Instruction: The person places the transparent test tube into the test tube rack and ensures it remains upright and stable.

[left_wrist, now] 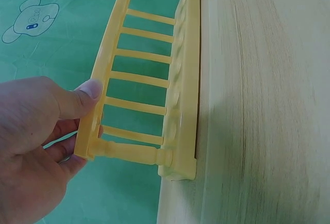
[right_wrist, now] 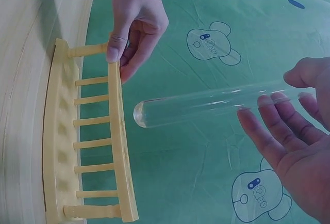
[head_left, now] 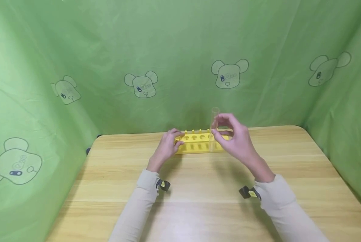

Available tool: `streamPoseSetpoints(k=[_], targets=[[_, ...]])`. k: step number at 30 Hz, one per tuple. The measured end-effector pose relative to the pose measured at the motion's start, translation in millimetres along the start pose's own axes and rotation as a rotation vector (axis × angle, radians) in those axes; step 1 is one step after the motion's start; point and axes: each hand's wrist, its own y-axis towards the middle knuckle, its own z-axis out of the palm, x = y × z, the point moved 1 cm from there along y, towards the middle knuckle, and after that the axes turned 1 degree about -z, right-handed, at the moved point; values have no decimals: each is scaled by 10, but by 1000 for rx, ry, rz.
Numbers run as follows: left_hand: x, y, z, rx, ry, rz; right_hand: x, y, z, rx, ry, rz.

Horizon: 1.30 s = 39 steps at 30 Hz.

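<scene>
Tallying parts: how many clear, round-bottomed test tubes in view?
1: the clear, round-bottomed test tube, held roughly upright in the right hand, apart from the long yellow plastic rack. No others appear hidden.

- Lt wood-grain table (head_left: 304,161), far corners rounded
- Grn curtain (head_left: 174,33), far side + L & R
- Cartoon animal-head prints (head_left: 228,76) on it, dk outlines w/ blue marks
- Dk bit (head_left: 88,151) at table's far L edge

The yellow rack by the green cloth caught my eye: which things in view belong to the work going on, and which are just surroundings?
Part of the work:
- yellow rack, gripped at one end by the left hand
- clear tube, held in the right hand

Just surroundings:
- wooden table, under the rack
- green cloth with cartoon faces
</scene>
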Motion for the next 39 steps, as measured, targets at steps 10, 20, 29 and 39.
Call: streamPoseSetpoints(k=[10,20,29,39], targets=[[26,-2,28,1,-6,5,47,106,-1,-57,41,15],[21,3,26,-6,-4,2,124,233,38,-66,49,11],[5,-5,39,4,-7,-2,94,286,54,-62,32,43],[11,-7,27,3,-1,-8,3,330,90,-63,26,46]])
